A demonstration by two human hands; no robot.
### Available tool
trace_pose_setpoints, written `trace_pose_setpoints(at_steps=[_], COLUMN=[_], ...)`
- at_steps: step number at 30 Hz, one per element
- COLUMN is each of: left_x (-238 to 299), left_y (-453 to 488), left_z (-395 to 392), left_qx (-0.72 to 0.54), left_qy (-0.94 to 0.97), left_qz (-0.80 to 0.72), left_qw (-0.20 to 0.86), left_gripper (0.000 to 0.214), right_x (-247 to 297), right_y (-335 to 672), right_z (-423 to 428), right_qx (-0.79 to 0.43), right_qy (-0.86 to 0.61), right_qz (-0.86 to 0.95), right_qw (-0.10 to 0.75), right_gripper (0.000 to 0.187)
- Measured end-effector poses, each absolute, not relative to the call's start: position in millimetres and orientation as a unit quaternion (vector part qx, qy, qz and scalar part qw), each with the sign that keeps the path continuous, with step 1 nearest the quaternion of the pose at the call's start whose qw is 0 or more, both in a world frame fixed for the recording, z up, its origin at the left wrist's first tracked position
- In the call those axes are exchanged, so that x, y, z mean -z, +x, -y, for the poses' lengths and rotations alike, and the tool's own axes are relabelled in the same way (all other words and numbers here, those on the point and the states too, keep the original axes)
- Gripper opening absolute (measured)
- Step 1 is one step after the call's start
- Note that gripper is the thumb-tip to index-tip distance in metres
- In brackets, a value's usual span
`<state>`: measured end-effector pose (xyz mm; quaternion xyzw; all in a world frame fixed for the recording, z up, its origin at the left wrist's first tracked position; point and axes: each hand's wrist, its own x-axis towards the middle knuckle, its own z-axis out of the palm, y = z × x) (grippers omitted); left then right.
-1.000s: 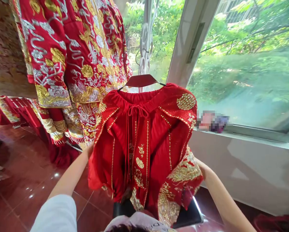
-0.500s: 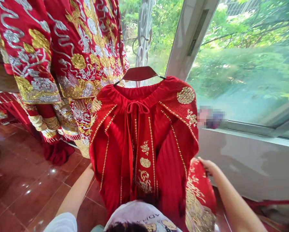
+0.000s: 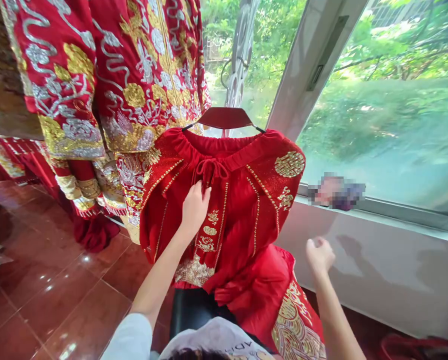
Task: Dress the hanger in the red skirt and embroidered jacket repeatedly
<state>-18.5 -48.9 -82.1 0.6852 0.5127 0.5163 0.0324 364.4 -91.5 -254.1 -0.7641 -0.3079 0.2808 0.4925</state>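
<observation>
A red garment (image 3: 239,200) with gold embroidery and beaded lines hangs from a dark red hanger (image 3: 224,118). Its gathered neckline has a thin bow (image 3: 212,169) at the front. My left hand (image 3: 194,204) is closed on the garment's front just below the bow; whether it pinches the hanging ties or the cloth is hard to see. My right hand (image 3: 320,255) is held in the air to the right of the garment, fingers curled in, with nothing visible in them. The red lower cloth with a gold wave pattern (image 3: 295,320) spreads over my lap.
Red jackets (image 3: 134,75) with silver and gold embroidery hang at the left. A window (image 3: 377,125) with a sill is at the right, a blurred-out patch (image 3: 336,191) on it. Shiny red tiles (image 3: 77,300) cover the floor.
My left hand has come from the garment's left side up to its front below the bow. My right hand has let go of the embroidered cloth, which now lies lower.
</observation>
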Motion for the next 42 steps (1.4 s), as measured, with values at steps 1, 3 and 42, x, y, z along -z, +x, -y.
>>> trace_pose_setpoints(at_steps=[1, 3, 42], left_x=[76.1, 65.6, -8.0], left_y=[-5.8, 8.6, -76.3], left_z=[32.8, 2.2, 38.3], left_qx=[-0.484, -0.409, -0.139], left_qy=[0.694, 0.698, 0.935], left_qz=[-0.532, -0.586, -0.321], left_qw=[0.040, 0.041, -0.050], left_gripper=[0.032, 0.033, 0.031], right_x=[235.2, 190.3, 15.3], right_y=[361.4, 339.7, 163.5], right_z=[82.9, 70.7, 58.0], right_qx=[-0.223, -0.083, 0.172], right_qy=[-0.782, -0.794, -0.282], right_qz=[0.289, 0.272, 0.908], right_qw=[0.505, 0.537, 0.257], right_gripper=[0.011, 0.025, 0.032])
